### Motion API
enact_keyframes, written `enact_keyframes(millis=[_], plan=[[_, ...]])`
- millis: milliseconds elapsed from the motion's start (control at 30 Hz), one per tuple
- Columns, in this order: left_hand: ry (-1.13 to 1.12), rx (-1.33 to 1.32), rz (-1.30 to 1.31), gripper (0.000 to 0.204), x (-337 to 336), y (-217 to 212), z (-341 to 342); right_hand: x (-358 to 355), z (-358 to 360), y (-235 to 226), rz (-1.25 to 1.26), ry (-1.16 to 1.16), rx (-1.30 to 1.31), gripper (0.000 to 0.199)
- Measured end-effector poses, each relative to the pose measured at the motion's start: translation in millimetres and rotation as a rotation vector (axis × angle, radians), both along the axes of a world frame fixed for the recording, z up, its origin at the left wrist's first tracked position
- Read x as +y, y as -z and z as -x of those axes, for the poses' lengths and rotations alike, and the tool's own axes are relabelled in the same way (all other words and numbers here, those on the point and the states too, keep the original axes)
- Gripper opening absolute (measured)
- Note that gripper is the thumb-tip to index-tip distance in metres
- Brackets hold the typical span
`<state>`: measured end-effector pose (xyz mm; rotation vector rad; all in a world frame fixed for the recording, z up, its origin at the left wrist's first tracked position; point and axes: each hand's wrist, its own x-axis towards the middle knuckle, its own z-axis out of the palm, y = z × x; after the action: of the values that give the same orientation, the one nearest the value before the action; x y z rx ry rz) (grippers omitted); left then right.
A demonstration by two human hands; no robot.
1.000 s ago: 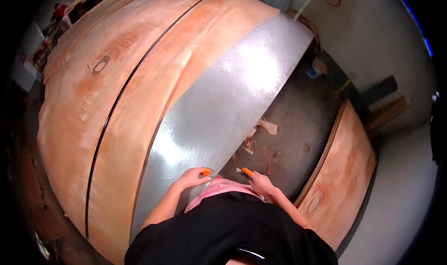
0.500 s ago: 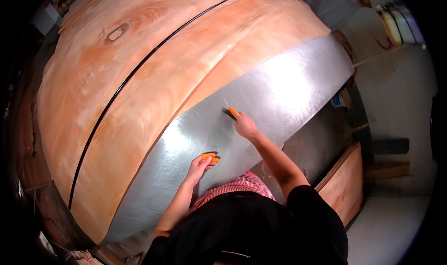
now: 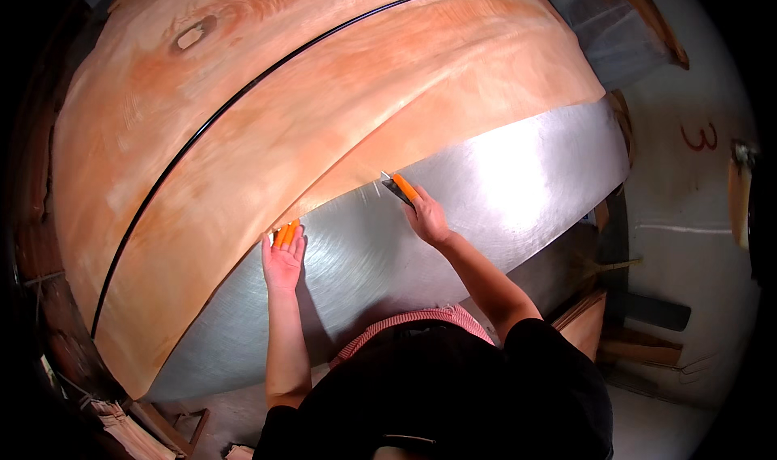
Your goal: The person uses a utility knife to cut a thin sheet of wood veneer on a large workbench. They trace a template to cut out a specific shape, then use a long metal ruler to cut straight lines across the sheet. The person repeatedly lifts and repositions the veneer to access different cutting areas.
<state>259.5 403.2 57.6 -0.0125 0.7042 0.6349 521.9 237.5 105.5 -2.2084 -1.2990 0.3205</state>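
A large sheet of wood veneer [image 3: 267,136] lies over a shiny metal-topped table [image 3: 348,258], its near edge crossing the metal. My left hand [image 3: 282,264] is palm up at that edge, orange covers on several fingers. Its fingers and thumb close at the veneer's rim; the exact hold is partly hidden. In my right hand [image 3: 429,219] is a dark-handled knife [image 3: 396,190], an orange finger cover lying along it. The knife's pale tip points away from me and meets the veneer edge, to the right of my left hand.
A black cord or strip [image 3: 198,128] curves across the veneer, beyond which a knot hole [image 3: 193,36] shows. Wood boards [image 3: 581,324] stand below the table on the right. Wood scraps [image 3: 133,432] lie at the lower left. A pale wall or floor surface [image 3: 688,193] fills the right side.
My left hand has moved forward and left from the bare metal to the veneer edge and turned palm up. The knife has gone from the metal to the veneer edge. My view has shifted.
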Motion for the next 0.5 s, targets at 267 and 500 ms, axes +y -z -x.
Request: enact_keyframes(millis=[267, 500], plan=[[-0.12, 0.35, -0.054, 0.019, 21, 17, -19, -36, -73, 50, -0.106, 0.487, 0.608, 0.021], [-0.077, 0.601, -0.178, 0.013, 6, -24, -28, 0, -168, 46, -0.578, 0.95, 1.253, 0.032]])
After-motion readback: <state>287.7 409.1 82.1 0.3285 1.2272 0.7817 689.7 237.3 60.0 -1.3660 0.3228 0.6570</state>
